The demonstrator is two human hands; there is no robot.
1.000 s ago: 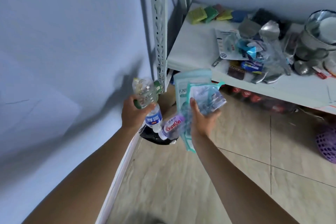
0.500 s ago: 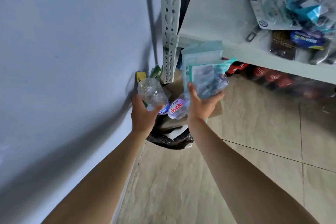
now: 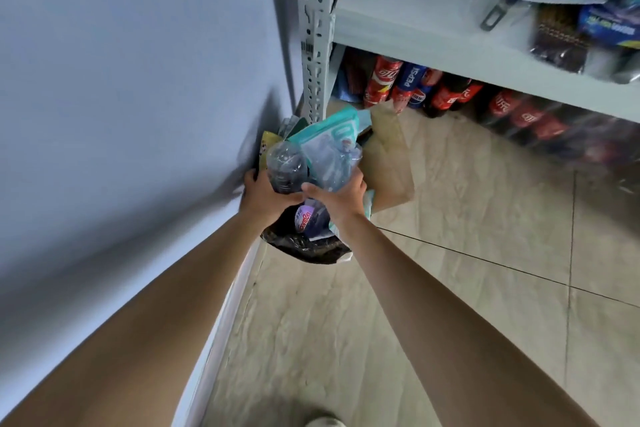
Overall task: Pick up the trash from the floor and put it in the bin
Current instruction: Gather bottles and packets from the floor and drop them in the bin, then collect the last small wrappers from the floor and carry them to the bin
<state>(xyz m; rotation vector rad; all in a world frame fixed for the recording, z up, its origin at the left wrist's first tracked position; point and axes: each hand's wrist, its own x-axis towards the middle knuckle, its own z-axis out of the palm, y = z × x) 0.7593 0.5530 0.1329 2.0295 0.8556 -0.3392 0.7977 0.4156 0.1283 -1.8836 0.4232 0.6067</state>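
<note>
Both hands over the black-lined bin, against the wall at the left. Left hand wrapped round a crumpled clear bottle; right hand clamped on teal plastic packets. Light, crackly, slippery stuff, probably empty. Best held at the bottle's middle and the packets' lower edges.
</note>
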